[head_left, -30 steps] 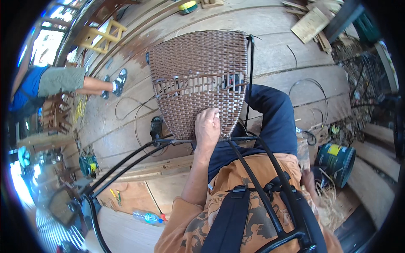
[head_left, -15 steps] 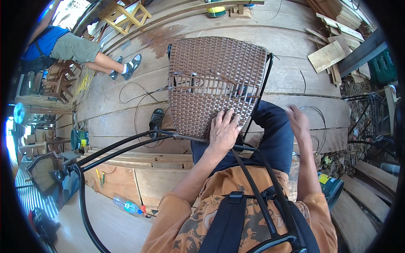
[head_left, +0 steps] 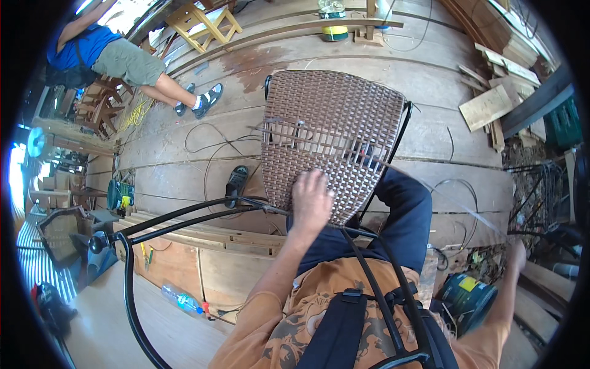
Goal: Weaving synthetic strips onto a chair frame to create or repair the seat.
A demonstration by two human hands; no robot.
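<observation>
A brown woven chair seat (head_left: 332, 92) on a black metal frame (head_left: 184, 212) lies across my lap, with an open gap in its weave near the middle. My left hand (head_left: 312, 203) rests on the near part of the weave, fingers stretched out and a little blurred. Far out to the right, my right hand (head_left: 516, 255) is closed on the end of a long, thin weaving strip (head_left: 452, 200). The strip runs taut from the seat's right edge near the gap to that hand. Motion blur softens the right fingers.
A person in a blue shirt (head_left: 92, 46) stands at the far left. One dark sandal (head_left: 236, 182) lies on the plank floor (head_left: 166, 184). A plastic bottle (head_left: 181, 299) is at lower left, a dark green tub (head_left: 470, 295) at my right, and wood offcuts (head_left: 485, 107) at far right.
My right hand has swung outward and down to the right, drawing the strip out from the seat. My left hand has shifted slightly on the weave. The view has moved a little.
</observation>
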